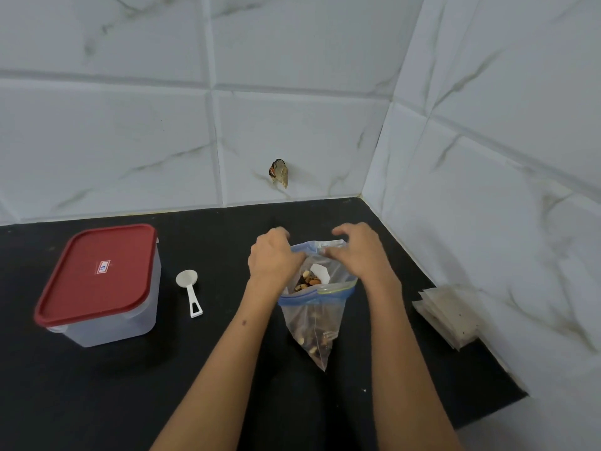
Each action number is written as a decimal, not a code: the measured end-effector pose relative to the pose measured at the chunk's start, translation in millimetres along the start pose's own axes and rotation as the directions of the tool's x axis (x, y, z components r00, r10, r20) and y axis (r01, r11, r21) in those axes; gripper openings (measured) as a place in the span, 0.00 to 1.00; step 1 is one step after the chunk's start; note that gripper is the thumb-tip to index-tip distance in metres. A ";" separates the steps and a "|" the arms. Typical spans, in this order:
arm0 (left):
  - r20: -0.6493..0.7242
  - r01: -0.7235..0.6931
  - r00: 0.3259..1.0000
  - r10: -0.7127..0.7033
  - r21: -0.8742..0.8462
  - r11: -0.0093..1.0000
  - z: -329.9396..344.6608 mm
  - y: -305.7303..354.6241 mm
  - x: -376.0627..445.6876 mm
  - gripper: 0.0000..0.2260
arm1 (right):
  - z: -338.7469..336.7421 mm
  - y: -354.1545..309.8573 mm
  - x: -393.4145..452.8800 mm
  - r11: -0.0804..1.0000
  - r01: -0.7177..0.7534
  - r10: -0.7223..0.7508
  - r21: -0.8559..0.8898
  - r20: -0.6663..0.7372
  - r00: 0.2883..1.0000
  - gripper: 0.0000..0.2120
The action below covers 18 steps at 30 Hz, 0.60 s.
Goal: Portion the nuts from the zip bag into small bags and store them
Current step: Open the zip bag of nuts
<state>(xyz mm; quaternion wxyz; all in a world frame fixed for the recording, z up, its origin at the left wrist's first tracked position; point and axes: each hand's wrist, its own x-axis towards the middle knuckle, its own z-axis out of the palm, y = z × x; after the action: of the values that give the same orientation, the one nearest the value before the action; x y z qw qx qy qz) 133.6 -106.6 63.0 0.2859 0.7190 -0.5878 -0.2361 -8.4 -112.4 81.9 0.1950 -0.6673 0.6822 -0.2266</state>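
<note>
A clear zip bag point(314, 320) with a blue seal strip stands on the black counter point(208, 369), its mouth spread wide. Mixed nuts point(308, 282) and a white slip of paper show inside. My left hand point(271, 260) pinches the left side of the bag's far rim. My right hand point(359, 252) pinches the same rim on the right. A stack of small translucent bags point(450, 315) lies at the counter's right edge, by the wall. A white plastic scoop point(190, 289) lies flat to the left of the zip bag.
A clear plastic box with a shut red lid point(97, 281) stands at the left of the counter. White marble-look tiled walls point(292, 125) close the back and right side. A small brownish fixture point(279, 172) sticks out of the back wall.
</note>
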 end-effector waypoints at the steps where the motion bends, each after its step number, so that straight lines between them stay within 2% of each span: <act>1: 0.036 -0.011 0.999 0.012 -0.023 1.000 -0.1 -1.1 4.9 0.14 | 2.4 0.0 4.9 1.000 -0.001 0.001 0.004 0.045 0.999 0.19; 4: 0.145 -0.041 0.988 0.061 -0.132 0.990 -4.9 -5.4 14.0 0.07 | 4.8 4.9 14.3 1.000 0.019 -0.019 -0.001 0.096 0.995 0.08; 6: 0.251 0.025 0.967 0.041 -0.253 0.967 -10.2 -6.7 17.5 0.07 | 3.3 8.5 19.1 0.999 0.026 -0.028 0.025 0.079 0.996 0.07; 8: 0.406 0.223 0.912 -0.056 -0.377 0.899 -14.4 -6.4 20.2 0.08 | -0.3 7.8 22.5 0.995 -0.011 -0.001 0.097 0.124 0.992 0.10; 10: 0.569 0.457 0.809 -0.146 -0.452 0.766 -16.1 -6.8 22.9 0.09 | -3.1 5.7 25.6 0.962 -0.133 0.076 0.240 0.232 0.970 0.12; 12: 0.661 0.581 0.730 -0.171 -0.470 0.665 -13.4 -8.3 25.5 0.09 | -4.6 7.5 30.2 0.855 -0.326 0.167 0.404 0.380 0.910 0.12; 14: 0.700 0.629 0.695 -0.165 -0.480 0.612 -7.2 -11.3 28.0 0.11 | -1.2 13.0 33.2 0.703 -0.484 0.200 0.521 0.508 0.838 0.11; 16: 0.741 0.675 0.657 -0.138 -0.496 0.546 0.6 -13.0 29.8 0.14 | 4.1 16.0 31.5 0.605 -0.563 0.221 0.563 0.561 0.798 0.11; 18: 0.794 0.754 0.599 -0.102 -0.517 0.404 8.7 -14.8 31.9 0.16 | 8.4 18.4 28.7 0.571 -0.589 0.224 0.571 0.582 0.782 0.14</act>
<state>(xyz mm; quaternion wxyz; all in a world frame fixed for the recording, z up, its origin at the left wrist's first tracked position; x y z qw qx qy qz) 144.5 -136.8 46.4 0.2831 0.4971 -0.2350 -0.7858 -19.8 -141.4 65.5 0.6428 -0.3838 0.6074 -0.2655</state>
